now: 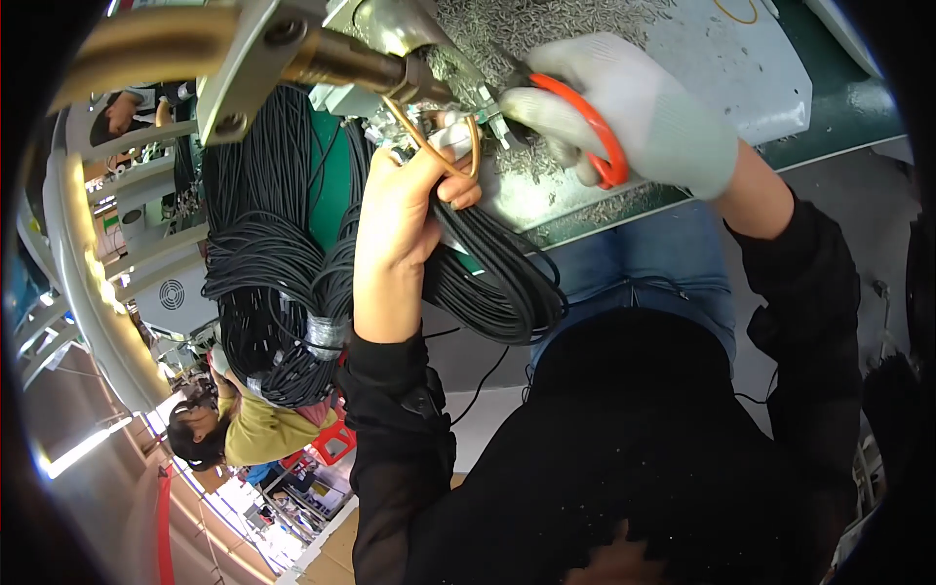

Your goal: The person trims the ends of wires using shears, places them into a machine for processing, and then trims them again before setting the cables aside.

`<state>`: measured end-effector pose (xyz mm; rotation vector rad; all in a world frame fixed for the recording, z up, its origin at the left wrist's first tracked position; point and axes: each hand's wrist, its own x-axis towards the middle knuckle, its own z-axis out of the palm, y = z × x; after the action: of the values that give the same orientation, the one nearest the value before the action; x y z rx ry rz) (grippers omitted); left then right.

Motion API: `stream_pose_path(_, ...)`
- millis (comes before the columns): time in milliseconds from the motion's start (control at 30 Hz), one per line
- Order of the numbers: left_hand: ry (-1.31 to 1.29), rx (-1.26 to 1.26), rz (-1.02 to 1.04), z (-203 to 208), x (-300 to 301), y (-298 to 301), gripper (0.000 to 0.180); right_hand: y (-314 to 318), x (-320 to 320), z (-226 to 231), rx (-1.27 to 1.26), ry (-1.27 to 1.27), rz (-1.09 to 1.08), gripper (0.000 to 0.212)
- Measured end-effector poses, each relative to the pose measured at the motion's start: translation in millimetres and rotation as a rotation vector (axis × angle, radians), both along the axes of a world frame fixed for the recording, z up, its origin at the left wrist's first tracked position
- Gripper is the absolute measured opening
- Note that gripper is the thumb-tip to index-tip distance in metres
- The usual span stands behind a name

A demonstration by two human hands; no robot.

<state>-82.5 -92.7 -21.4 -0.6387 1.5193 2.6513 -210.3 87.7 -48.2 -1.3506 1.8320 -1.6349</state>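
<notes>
My bare left hand [405, 200] is closed on a looped bundle of black cables [497, 283], which hangs over the bench edge. Its fingertips are up by a small metal connector end [497, 122], and a bent copper-coloured rod [434, 151] crosses in front of the fingers. In a white glove, my right hand [624, 107] wraps round red-handled pliers [604, 146] just right of that connector end. The jaws of the pliers are mostly hidden by the glove and fingers.
Small grey clippings [624, 19] litter the white work plate [751, 88]. A metal machine head [380, 73] juts in from the upper left. More black cable bundles [263, 244] drape at left. Farther off, a person in a yellow top [268, 434] is near a red stool [334, 444].
</notes>
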Motion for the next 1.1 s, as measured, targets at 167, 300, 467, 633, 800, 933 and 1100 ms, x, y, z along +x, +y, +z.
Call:
stream_pose_path(167,-0.067,-0.171,-0.024,-1.0,-12.5,-7.1,0.012,-20.0,-19.5,2.0,0.063,-0.147,0.216,0.022)
stream_pose_path(300,-0.042,-0.197,-0.068,1.2,-14.9,-13.6,0.016,-20.9,-25.8,12.7,0.212,-0.108,0.250,0.018)
stream_pose_path(467,-0.067,-0.385,-0.043,2.1,-15.1,-10.2,0.021,-29.3,-33.0,-1.9,-0.191,0.411,0.235,0.013)
stream_pose_path(633,-0.051,-0.759,-0.076,-2.7,-6.4,-18.7,0.029,-22.5,-25.8,5.9,0.239,-0.333,0.252,0.010)
stream_pose_path(800,-0.072,-0.921,-0.110,0.5,-0.3,-12.4,0.042,-24.1,-33.1,-3.9,-0.097,0.478,0.228,0.018)
stream_pose_path(933,-0.119,-0.906,-0.047,8.6,-4.9,-3.3,0.044,-26.1,-33.2,-8.6,-0.143,0.566,0.195,0.025)
stream_pose_path(1100,-0.282,-0.890,-0.106,11.2,-1.0,-10.8,0.043,-23.1,-32.9,-8.3,-0.149,0.479,0.212,0.028)
